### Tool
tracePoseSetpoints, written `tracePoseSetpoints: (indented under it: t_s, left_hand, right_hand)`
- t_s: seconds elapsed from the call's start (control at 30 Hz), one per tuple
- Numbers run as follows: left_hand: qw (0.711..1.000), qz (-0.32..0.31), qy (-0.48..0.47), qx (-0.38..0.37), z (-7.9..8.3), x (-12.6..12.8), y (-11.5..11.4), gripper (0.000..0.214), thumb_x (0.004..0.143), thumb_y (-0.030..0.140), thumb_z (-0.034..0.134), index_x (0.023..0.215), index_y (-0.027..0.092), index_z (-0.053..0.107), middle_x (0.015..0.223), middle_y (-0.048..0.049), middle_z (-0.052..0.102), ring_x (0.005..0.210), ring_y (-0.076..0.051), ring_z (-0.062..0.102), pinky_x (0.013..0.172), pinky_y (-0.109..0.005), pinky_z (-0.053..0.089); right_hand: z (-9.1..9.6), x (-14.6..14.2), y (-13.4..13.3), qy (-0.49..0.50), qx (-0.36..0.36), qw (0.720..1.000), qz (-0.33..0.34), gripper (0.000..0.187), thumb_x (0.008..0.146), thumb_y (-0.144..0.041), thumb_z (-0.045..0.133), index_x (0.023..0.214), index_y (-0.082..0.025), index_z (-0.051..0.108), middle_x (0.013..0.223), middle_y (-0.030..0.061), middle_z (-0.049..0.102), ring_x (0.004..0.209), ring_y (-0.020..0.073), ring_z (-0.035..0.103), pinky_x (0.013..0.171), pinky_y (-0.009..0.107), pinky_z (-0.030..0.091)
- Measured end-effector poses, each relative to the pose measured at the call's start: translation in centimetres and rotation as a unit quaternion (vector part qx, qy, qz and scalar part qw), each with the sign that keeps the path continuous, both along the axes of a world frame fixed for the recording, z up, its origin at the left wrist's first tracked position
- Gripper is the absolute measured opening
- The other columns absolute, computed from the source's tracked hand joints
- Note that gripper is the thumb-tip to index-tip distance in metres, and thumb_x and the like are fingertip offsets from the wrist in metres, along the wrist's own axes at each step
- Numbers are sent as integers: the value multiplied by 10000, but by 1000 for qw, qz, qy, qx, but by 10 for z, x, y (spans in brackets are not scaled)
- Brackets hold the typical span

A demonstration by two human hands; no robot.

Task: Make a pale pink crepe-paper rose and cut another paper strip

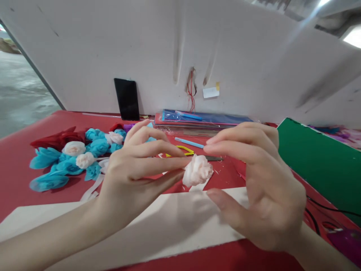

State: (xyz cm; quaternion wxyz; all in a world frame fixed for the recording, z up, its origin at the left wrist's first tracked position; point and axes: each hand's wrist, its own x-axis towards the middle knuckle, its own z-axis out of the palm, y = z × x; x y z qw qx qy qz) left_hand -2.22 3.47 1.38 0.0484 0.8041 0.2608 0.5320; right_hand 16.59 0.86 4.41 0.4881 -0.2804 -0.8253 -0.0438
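Note:
Between the thumb and fingers of my left hand (143, 162) is a pale pink fabric flower (198, 170), its ruffled head turned to the right. The base of the flower is hidden behind my fingertips. My right hand (259, 180) is just right of it, thumb and fingers apart around a gap, and holds nothing. Behind the flower lie scissors with yellow handles (184, 150), their blade partly covered. A light blue stick (188, 142) rests beyond them. Beneath both hands a white sheet (175, 222) spreads over the red table (225, 259).
Several blue, white and red fabric flowers (70, 162) are heaped at the left. A black phone (126, 99) leans on the white wall. Plastic-wrapped sheets (222, 117) lie at the back. A green board (321, 165) and dark cables (329, 206) are at the right.

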Motion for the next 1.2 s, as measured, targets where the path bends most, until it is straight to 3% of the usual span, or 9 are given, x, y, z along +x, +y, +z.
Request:
tracePoseSetpoints:
  t_s: [0.13,0.27,0.37,0.53,0.63,0.8,0.93,1.07,1.2]
  left_hand:
    - [1000,13,11,14,-1,-2,0,163,846,179,615,816,295,726,767,22,715,788,-213,533,935,-525,380]
    - [999,-25,-23,-12,-3,0,2,183,836,141,625,763,282,718,788,33,724,790,-193,528,818,-438,441]
    - [993,-93,-56,-48,-4,2,4,188,837,173,647,709,289,721,723,47,714,721,-167,525,750,-383,460]
    - [950,-193,-79,-231,-6,3,7,225,780,136,703,642,308,748,696,36,718,727,-155,512,718,-310,469]
    - [924,-196,-99,-312,-10,5,6,207,764,112,695,669,285,757,736,18,718,765,-158,563,695,-280,491]
    - [892,-198,-125,-388,-16,8,1,225,835,148,617,787,315,759,893,35,728,863,-142,647,762,-264,530]
    - [843,-224,-184,-453,-15,13,-2,210,874,241,564,784,309,742,833,38,718,882,-135,650,870,-305,524]
    - [852,-187,-197,-448,-11,17,-4,339,895,282,487,584,224,609,676,19,616,808,-140,615,853,-342,520]
    - [863,-159,-181,-445,-12,18,-5,352,902,327,455,573,221,521,646,19,547,784,-150,565,874,-381,498]
  right_hand:
    - [0,2,0,10,-1,1000,-8,130,786,-103,615,856,-209,639,853,21,675,852,198,573,838,383,429]
    - [-3,5,-1,34,-11,999,-21,148,772,-68,625,842,-197,647,832,10,657,806,177,567,811,375,437]
    - [-2,5,-1,62,-39,997,-19,176,778,-35,599,833,-194,650,831,5,650,843,165,565,813,349,446]
    - [2,5,-2,104,-262,960,9,154,821,-101,573,830,-228,659,843,-21,667,873,136,590,760,274,489]
    - [2,4,-1,134,-351,926,31,150,840,-136,550,823,-229,667,849,-26,661,816,115,604,726,247,500]
    - [-3,-2,-2,184,-357,916,-1,114,806,-130,571,810,-211,651,832,-23,650,814,117,614,736,244,503]
    - [-5,-6,-2,198,-370,908,-13,47,800,-176,588,768,-202,610,774,-22,631,718,119,588,682,269,488]
    - [-6,-8,0,198,-341,919,-31,76,766,-176,607,697,-203,624,684,-25,605,658,121,540,630,272,447]
    - [-9,-11,-1,199,-439,876,-7,82,784,-248,621,744,-214,684,737,1,646,746,163,587,671,306,464]
